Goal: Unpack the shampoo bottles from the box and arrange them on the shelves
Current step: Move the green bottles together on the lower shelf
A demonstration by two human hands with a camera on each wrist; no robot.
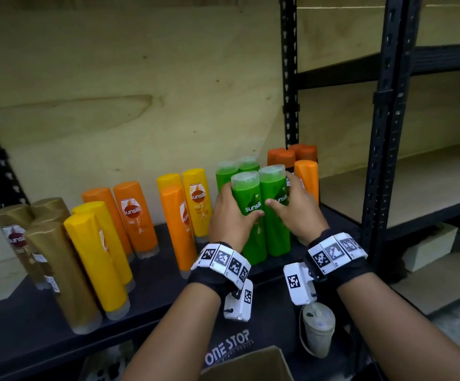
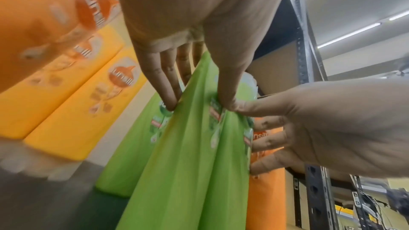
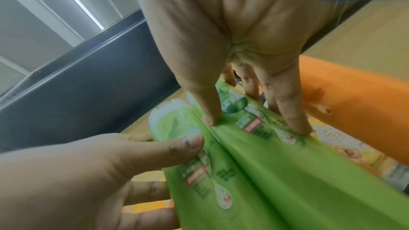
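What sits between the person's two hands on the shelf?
The head view shows two front green bottles side by side between the left hand and right hand, each hand gripping one.

The cardboard box (image 1: 246, 364) is cut off by the bottom edge, below the black shelf (image 1: 31, 325). Both hands cover the lower labels of the two front green bottles (image 1: 262, 213). In the left wrist view the near orange bottle (image 2: 37, 24) is blurred.
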